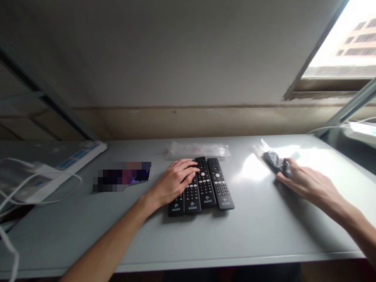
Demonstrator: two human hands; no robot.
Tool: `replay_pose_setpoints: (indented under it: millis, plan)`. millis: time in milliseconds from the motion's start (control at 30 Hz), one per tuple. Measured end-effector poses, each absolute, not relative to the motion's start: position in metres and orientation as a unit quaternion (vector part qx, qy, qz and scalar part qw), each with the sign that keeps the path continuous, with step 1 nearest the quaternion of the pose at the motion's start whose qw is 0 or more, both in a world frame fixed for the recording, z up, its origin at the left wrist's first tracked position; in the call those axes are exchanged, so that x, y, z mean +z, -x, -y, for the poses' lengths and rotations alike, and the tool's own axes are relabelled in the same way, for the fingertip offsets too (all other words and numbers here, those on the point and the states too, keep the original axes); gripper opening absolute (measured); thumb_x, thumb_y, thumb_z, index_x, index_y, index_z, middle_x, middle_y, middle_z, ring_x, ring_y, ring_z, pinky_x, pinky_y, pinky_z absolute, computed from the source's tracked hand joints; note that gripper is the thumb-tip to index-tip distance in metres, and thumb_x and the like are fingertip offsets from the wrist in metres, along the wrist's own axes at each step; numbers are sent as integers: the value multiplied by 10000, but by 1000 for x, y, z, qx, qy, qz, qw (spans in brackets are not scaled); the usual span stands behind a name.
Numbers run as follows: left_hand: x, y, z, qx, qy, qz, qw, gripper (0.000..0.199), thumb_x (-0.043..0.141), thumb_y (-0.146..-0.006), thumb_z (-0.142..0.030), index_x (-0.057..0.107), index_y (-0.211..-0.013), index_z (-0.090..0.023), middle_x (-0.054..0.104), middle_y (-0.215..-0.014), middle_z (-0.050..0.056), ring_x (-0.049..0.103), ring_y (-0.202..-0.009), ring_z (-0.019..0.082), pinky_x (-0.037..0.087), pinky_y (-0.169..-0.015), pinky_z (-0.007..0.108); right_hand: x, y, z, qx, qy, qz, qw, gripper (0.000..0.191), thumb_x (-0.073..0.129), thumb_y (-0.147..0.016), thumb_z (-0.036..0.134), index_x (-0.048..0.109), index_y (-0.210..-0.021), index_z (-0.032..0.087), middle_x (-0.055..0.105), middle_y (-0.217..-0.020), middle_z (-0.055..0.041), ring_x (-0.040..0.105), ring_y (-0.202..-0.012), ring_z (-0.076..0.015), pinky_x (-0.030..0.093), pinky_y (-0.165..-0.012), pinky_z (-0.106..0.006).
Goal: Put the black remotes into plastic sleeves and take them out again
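smooth grey desk, plain wall behind. left: white plastic power strip, dark flat phone. my left hand lies palm-down, fingers loosely spread, over the left ones of four long black plastic remotes, likely to steady the row; crinkled clear plastic sleeve behind. my right hand pinches a dark object in wrinkled clear film at one end.

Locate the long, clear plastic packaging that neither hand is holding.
The packaging lies centrally in the head view, on the grey tabletop just beyond the slim black remotes, left of the right hand.
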State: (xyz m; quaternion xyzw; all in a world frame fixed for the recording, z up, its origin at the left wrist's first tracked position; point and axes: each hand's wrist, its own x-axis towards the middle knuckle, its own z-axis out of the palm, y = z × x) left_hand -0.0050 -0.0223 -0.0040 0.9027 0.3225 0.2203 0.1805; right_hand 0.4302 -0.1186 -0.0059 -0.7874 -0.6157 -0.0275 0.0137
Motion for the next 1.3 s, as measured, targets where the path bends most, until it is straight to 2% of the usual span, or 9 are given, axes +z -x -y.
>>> replay_pose_setpoints:
  millis: [200,367,500,633,733,867,967,1067,1300]
  plan:
    - [-7,7,19,227,-895,-331,195,349,446,-1119,-297,736,-1300,-230,684,-1448,81,563,-1423,249,441,-1245,520,39,-393,94,-90,779,600,157,612,559,-984,545,552,-1483,190,727,-778,-134,629,-604,-313,381,-568,-373]
    - [-4,7,20,222,-895,-329,203,367,423,-1117,-320,748,-1270,-247,678,-1450,76,587,-1393,255,452,-1236,523,44,-329,51,-47,671,654,346,646,675,-914,417,533,-1513,220,790,-968,-115,687,-718,-274,474,-627,-361]
    - [-6,10,15,224,-893,-337,195,358,443,-1108,-368,753,-1259,-270,682,-1453,70,592,-1398,279,452,-1235,536,11,-299,22,-13,602,682,415,621,722,-892,305,557,-1487,236,799,-1076,-82,731,-825,-247,556,-748,-369]
    - [-10,10,14,259,-872,-356,217,361,491,-1085,-434,706,-1335,-286,686,-1449,63,604,-1398,291,441,-1250,525,-18,-295,27,-6,504,732,459,513,707,-992,316,576,-1484,249,777,-1189,-87,749,-965,-231,598,-847,-364]
    - [-10,7,19,296,-832,-387,264,423,557,-1053,-509,638,-1410,-295,666,-1482,63,605,-1405,300,435,-1253,511,-23,-292,41,9,437,762,478,455,726,-1014,357,615,-1447,274,769,-1152,-71,744,-962,-213,615,-864,-362]
    - [-7,7,18,332,-789,-418,304,600,638,-998,-577,537,-1503,-269,650,-1503,95,581,-1434,327,429,-1246,501,-19,-281,51,54,405,764,500,531,776,-987,369,589,-1479,298,745,-1010,-28,718,-840,-174,627,-798,-326]
    - [-8,16,6,387,-785,-426,231,534,548,-1036,-505,547,-1488,-221,678,-1430,113,600,-1389,303,430,-1232,474,-21,-278,50,53,406,767,493,518,771,-986,349,597,-1470,286,724,-965,-26,693,-808,-173,617,-787,-333]
    - [-10,33,-11,383,-798,-457,92,394,410,-1060,-383,670,-1285,-190,712,-1299,116,629,-1281,291,458,-1173,467,-25,-284,44,65,441,751,488,536,799,-951,356,603,-1446,291,718,-939,-10,667,-770,-168,594,-756,-330]
    - [-8,72,-35,213,-791,-565,-94,396,365,-1053,-386,718,-1020,-211,730,-1118,128,643,-1097,321,496,-1003,444,-24,-293,37,125,528,676,499,584,839,-863,424,613,-1383,280,714,-879,8,658,-736,-179,531,-706,-332]
